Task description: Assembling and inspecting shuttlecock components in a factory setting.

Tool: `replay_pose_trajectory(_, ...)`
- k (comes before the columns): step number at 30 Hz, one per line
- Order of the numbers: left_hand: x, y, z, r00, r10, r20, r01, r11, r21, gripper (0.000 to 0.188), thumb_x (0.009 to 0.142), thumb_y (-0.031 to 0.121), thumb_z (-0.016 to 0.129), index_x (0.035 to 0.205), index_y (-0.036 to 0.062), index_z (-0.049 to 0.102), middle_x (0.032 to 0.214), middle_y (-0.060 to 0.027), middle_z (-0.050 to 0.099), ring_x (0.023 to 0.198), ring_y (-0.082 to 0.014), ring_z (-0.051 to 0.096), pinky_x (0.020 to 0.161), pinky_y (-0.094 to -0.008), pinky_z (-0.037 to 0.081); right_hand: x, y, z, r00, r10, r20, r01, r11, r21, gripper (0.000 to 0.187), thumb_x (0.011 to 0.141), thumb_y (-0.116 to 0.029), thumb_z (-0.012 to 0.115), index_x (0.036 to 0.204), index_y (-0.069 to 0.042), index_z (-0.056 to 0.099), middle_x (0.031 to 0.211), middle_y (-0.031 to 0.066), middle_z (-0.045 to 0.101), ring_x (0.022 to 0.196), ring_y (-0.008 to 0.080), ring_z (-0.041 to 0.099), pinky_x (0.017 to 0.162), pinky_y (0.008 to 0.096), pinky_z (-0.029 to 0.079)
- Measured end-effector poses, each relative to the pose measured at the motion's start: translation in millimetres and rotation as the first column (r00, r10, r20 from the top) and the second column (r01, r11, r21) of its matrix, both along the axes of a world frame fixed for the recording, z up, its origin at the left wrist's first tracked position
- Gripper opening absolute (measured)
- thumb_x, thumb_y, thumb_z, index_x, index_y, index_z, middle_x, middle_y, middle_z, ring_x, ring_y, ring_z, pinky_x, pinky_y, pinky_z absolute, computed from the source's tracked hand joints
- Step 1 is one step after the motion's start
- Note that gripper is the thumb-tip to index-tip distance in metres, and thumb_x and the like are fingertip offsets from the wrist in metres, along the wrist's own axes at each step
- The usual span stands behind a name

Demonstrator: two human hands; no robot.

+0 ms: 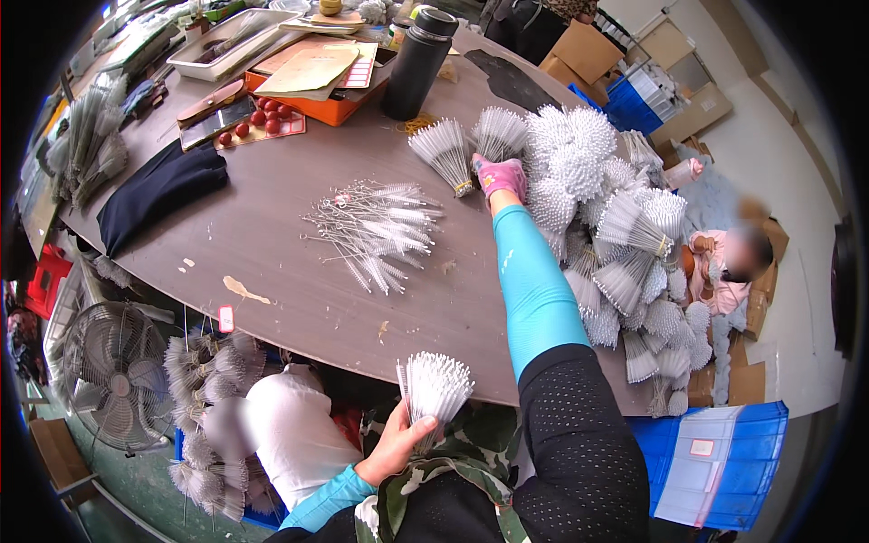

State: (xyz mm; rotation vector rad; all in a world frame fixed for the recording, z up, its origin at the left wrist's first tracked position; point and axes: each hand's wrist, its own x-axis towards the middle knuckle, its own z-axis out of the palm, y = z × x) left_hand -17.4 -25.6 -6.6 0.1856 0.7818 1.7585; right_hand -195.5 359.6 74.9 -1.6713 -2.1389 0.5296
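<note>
My left hand [398, 445], bare, is wrapped round a bundle of thin white tube brushes [436, 385] held upright just off the table's near edge. Out at the far side, my right hand [501, 177] wears a pink glove and closes on the lower end of another brush bundle [500, 131]. The glove partly hides that grip. A banded brush bundle [441, 152] stands just left of it. Many more tied bundles [570, 154] are heaped to the right of my right arm. Loose brushes with wire stems [376, 226] lie scattered in the middle of the table.
The brown table [299, 308] carries a black bottle [418, 68], an orange box with papers [337, 109], small red fruits [268, 118], a phone [215, 125] and a dark cloth [163, 195]. A fan [119, 387] stands lower left. Other people are at left and right.
</note>
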Motion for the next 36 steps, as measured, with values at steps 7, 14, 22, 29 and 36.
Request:
replay_pose_trajectory(7, 1, -1, 5, 0.999, 0.025, 0.025, -0.025, 1.000, -0.012, 0.052, 0.085, 0.023, 0.066, 0.125, 0.0002, 0.041, 0.098, -0.0045, 0.057, 0.081, -0.0110, 0.056, 0.074, -0.0272, 0.047, -3, 12, 7, 0.819, 0.069, -0.570, -0.211, 0.959, -0.187, 0.041, 0.074, -0.043, 0.069, 0.094, -0.007, 0.065, 0.083, 0.0119, 0.064, 0.061, 0.0228, 0.060, 0.053, 0.0331, 0.047)
replay_pose_trajectory(14, 2, 4, 6, 0.999, 0.025, -0.023, -0.025, 1.000, -0.012, 0.060, 0.084, 0.034, 0.066, 0.127, 0.0024, 0.040, 0.099, -0.0058, 0.056, 0.079, -0.0136, 0.057, 0.070, -0.0289, 0.048, 75, -40, 79, 0.515, 0.088, -0.852, -0.650, 0.689, -0.322, 0.029, 0.087, -0.041, 0.058, 0.100, -0.015, 0.059, 0.073, 0.0031, 0.056, 0.052, 0.0111, 0.047, 0.041, 0.0230, 0.031)
replay_pose_trajectory(22, 14, 9, 1, 0.928, 0.224, -0.298, -0.235, 0.972, -0.003, 0.063, 0.073, 0.021, 0.078, 0.122, -0.0009, 0.045, 0.106, -0.0087, 0.060, 0.094, -0.0166, 0.060, 0.084, -0.0301, 0.047, 226, -96, 44, 0.740, 0.672, 0.029, -0.665, 0.737, -0.117, 0.065, 0.078, -0.046, 0.067, 0.113, 0.007, 0.056, 0.102, 0.0168, 0.064, 0.092, 0.0276, 0.063, 0.082, 0.0338, 0.048)
replay_pose_trajectory(29, 9, 14, 4, 0.884, 0.085, -0.460, -0.178, 0.970, -0.163, 0.072, 0.066, 0.018, 0.083, 0.123, -0.0032, 0.046, 0.114, -0.0119, 0.060, 0.104, -0.0171, 0.057, 0.092, -0.0306, 0.043, 245, -76, 47, 0.750, 0.591, 0.298, -0.598, 0.798, -0.077, 0.066, 0.072, -0.049, 0.071, 0.112, 0.002, 0.060, 0.101, 0.0215, 0.064, 0.097, 0.0333, 0.062, 0.086, 0.0382, 0.047)
replay_pose_trajectory(36, 13, 18, 8, 0.903, 0.100, -0.417, -0.183, 0.970, -0.163, 0.066, 0.070, 0.014, 0.080, 0.124, -0.0032, 0.046, 0.115, -0.0102, 0.060, 0.105, -0.0162, 0.056, 0.093, -0.0308, 0.042, 61, -57, 76, 0.698, 0.633, 0.335, -0.699, 0.703, 0.129, 0.055, 0.078, -0.046, 0.065, 0.106, 0.001, 0.062, 0.101, 0.0202, 0.064, 0.096, 0.0334, 0.062, 0.084, 0.0408, 0.047)
